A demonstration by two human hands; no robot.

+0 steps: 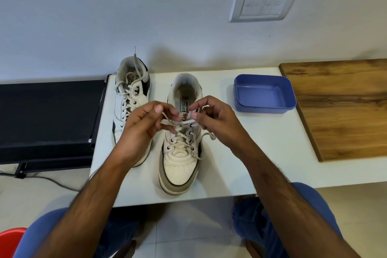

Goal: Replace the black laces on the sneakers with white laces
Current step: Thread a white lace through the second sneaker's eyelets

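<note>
Both hands work over the nearer sneaker point(180, 153), which stands on the bench point(240, 163) directly beneath them. The left hand point(142, 130) pinches one run of the white lace point(184, 123), and the right hand point(213, 121) pinches the other just beside the upper eyelets. The lace looks light, soft and limp, likely slippery; gripping near its stiff tip should steer it best. The second sneaker point(129, 98) stands beyond the left hand, already laced white.
</note>
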